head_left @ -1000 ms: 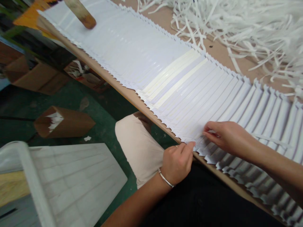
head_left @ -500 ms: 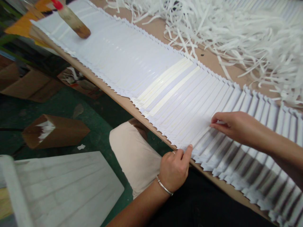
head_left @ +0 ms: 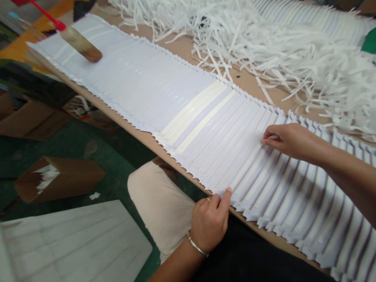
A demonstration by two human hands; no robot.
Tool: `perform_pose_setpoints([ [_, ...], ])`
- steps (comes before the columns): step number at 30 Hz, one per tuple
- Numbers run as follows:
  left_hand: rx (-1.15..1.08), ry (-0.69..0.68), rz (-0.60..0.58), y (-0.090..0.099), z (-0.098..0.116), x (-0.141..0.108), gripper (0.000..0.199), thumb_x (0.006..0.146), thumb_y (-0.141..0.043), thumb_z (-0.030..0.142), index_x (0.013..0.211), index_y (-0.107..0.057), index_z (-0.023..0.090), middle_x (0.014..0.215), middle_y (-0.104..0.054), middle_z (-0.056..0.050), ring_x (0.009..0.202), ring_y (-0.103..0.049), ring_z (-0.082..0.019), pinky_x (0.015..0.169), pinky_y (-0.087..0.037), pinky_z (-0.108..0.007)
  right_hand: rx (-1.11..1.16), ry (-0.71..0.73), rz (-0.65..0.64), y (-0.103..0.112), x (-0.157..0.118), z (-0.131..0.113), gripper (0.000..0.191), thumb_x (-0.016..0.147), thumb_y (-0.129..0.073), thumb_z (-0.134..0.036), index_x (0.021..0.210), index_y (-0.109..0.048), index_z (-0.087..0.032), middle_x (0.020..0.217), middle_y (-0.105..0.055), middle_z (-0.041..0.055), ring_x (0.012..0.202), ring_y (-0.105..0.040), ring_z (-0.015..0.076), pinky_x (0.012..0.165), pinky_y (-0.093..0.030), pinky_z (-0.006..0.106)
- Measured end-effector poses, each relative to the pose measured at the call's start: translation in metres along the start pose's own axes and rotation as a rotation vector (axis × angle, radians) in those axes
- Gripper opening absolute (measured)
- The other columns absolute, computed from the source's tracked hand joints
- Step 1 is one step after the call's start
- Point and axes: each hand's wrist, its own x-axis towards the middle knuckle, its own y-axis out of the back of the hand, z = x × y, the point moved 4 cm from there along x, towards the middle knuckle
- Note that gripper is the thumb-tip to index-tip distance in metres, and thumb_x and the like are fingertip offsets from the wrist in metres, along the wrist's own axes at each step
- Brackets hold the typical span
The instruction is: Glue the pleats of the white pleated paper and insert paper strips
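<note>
Overlapping white paper pieces (head_left: 141, 92) lie in a long fanned row on a brown board, their ends forming a jagged border. On the near border rests my left hand (head_left: 210, 221), its index fingertip pressing the end of one paper fold and the other fingers curled. Farther along that fold, my right hand (head_left: 290, 141) pinches the raised paper edge between thumb and fingers. Pale yellow strips (head_left: 195, 111) cross the row left of both hands. Right of them the folds (head_left: 282, 192) stand up in ridges, partly shaded by my right arm.
A squeeze bottle with a red nozzle (head_left: 80, 45) and brown liquid lies on the row's far left. Tangled white strips (head_left: 264, 51) heap along the back. Below the board are a beige padded seat (head_left: 160, 203), a brown box with scraps (head_left: 67, 178) and a grey-white panel (head_left: 79, 239).
My right hand has slid along the fold, away from my left hand, still pinching. The left fingertip stays at the near end. The whole view has shifted slightly.
</note>
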Motion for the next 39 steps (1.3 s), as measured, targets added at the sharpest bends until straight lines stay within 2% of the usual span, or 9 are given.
perform_pose_setpoints([
  [10,0.002,0.005,-0.005,0.001,-0.001,0.000,0.045,0.098,-0.053,0.009,0.141,-0.062,0.016,0.083,-0.068,-0.002,0.063,-0.063,-0.019,0.058,-0.049,-0.036,-0.014,-0.002,-0.009,-0.007,0.002,0.001,0.018,0.093,-0.067,-0.043,0.089,-0.073,-0.027,0.083,-0.080,0.0028,0.081,-0.074,0.0242,0.071,-0.046,0.031],
  [15,0.001,0.004,0.011,0.001,-0.002,0.000,0.045,0.097,-0.053,0.008,0.140,-0.061,0.017,0.083,-0.069,-0.002,0.063,-0.064,-0.019,0.058,-0.050,-0.035,-0.042,0.033,0.076,0.010,0.017,0.030,0.019,0.091,-0.067,-0.044,0.087,-0.073,-0.026,0.080,-0.077,0.0036,0.076,-0.070,0.0232,0.067,-0.043,0.032],
  [19,-0.012,-0.003,0.041,0.002,-0.003,0.002,0.043,0.099,-0.050,0.007,0.139,-0.062,0.016,0.082,-0.068,-0.001,0.061,-0.063,-0.019,0.058,-0.049,-0.035,-0.014,-0.003,0.138,0.029,0.033,0.056,0.015,0.091,-0.066,-0.037,0.086,-0.072,-0.024,0.084,-0.077,0.0054,0.078,-0.068,0.0221,0.070,-0.044,0.032],
  [23,-0.024,-0.008,0.051,0.002,-0.003,0.002,0.042,0.101,-0.045,0.006,0.138,-0.061,0.015,0.081,-0.067,-0.001,0.060,-0.064,-0.019,0.057,-0.049,-0.035,-0.001,-0.029,0.174,0.039,0.043,0.068,0.017,0.095,-0.063,-0.033,0.088,-0.070,-0.020,0.082,-0.074,0.0091,0.074,-0.062,0.0198,0.071,-0.041,0.034],
  [30,-0.028,-0.012,0.058,0.004,-0.004,0.004,0.042,0.102,-0.041,0.006,0.137,-0.062,0.015,0.080,-0.068,-0.001,0.059,-0.065,-0.019,0.056,-0.050,-0.034,0.018,-0.044,0.185,0.031,0.054,0.079,0.018,0.096,-0.061,-0.033,0.086,-0.067,-0.020,0.083,-0.074,0.0101,0.073,-0.059,0.0189,0.069,-0.041,0.033],
  [36,-0.026,-0.013,0.060,0.004,-0.004,0.003,0.043,0.100,-0.043,0.005,0.137,-0.062,0.016,0.081,-0.070,-0.002,0.058,-0.065,-0.018,0.056,-0.050,-0.033,0.011,-0.071,0.203,0.018,0.063,0.088,0.019,0.089,-0.066,-0.038,0.081,-0.067,-0.021,0.075,-0.070,0.0035,0.069,-0.060,0.0188,0.065,-0.041,0.032],
  [39,-0.029,-0.010,0.069,0.004,-0.004,0.003,0.042,0.101,-0.041,0.005,0.136,-0.062,0.016,0.080,-0.070,-0.002,0.059,-0.067,-0.018,0.056,-0.051,-0.032,-0.036,-0.092,0.223,0.019,0.065,0.093,0.017,0.089,-0.064,-0.037,0.085,-0.070,-0.021,0.080,-0.072,0.0046,0.072,-0.062,0.0199,0.066,-0.041,0.032],
])
